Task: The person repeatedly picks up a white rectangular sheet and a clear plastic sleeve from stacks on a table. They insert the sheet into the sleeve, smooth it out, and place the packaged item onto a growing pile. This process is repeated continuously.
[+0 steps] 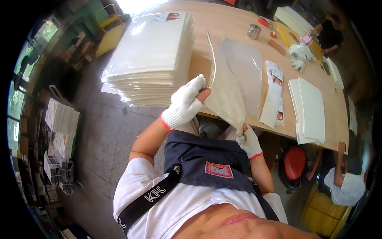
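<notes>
Both my hands wear white knit gloves with bare fingertips. My left hand (184,102) pinches the left edge of a clear plastic bag (225,89), tilted up over the table's near edge. At the bag's lower right corner, my right hand (249,141) grips it too. I cannot tell whether anything is inside it. Left of the bag stands a tall stack of white sheets in clear plastic (145,47), its top one bearing a small photo. Flat clear plastic bags (246,65) lie just beyond my hands. To their right are printed paper strips (271,97) with photos.
A pile of white boards (310,109) sits on the right of the wooden table (227,18). Farther back are a metal can (253,31) and white gloves (301,52). Two people are at the right, near a red stool (295,162). Bundled stacks (63,115) stand at left.
</notes>
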A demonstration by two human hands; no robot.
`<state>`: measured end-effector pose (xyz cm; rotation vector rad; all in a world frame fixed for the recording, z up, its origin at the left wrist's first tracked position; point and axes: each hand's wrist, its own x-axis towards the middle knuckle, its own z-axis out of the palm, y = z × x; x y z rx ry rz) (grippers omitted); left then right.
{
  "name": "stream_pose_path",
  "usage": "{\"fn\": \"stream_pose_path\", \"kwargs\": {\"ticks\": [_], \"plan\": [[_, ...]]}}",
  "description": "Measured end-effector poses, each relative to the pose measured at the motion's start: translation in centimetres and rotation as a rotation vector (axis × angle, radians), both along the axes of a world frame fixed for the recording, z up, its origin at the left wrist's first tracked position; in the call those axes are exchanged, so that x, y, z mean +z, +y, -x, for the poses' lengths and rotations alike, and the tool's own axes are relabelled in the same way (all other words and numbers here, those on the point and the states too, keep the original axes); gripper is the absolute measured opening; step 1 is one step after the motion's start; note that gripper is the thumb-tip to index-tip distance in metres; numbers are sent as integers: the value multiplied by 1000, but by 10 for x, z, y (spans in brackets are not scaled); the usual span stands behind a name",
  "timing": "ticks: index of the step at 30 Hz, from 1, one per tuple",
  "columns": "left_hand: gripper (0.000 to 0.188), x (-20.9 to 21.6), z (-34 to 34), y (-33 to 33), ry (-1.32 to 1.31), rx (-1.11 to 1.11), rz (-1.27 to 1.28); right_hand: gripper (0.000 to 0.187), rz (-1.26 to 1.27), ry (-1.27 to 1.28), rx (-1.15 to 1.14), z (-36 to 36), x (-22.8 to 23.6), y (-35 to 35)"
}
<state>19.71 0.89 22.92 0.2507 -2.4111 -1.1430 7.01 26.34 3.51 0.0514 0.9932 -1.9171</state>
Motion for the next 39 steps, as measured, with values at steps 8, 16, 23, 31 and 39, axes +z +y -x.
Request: {"fn": "stream_pose_path", "kwargs": {"ticks": [8, 16, 23, 31, 39], "plan": [[28, 24, -73, -122, 685, 354, -228, 19, 88, 486, 101, 17, 140, -157], [22, -15, -112, -267, 66, 939, 307, 34, -187, 807, 411, 3, 183, -266], [34, -153, -127, -178, 860, 961, 65, 30, -69, 603, 182, 17, 123, -136], [46, -224, -37, 24, 60, 89, 284, 13, -756, 643, -1011, 91, 23, 164], [60, -208, 129, 50, -88, -202, 985, 32, -763, 122, -843, 153, 32, 277]]}}
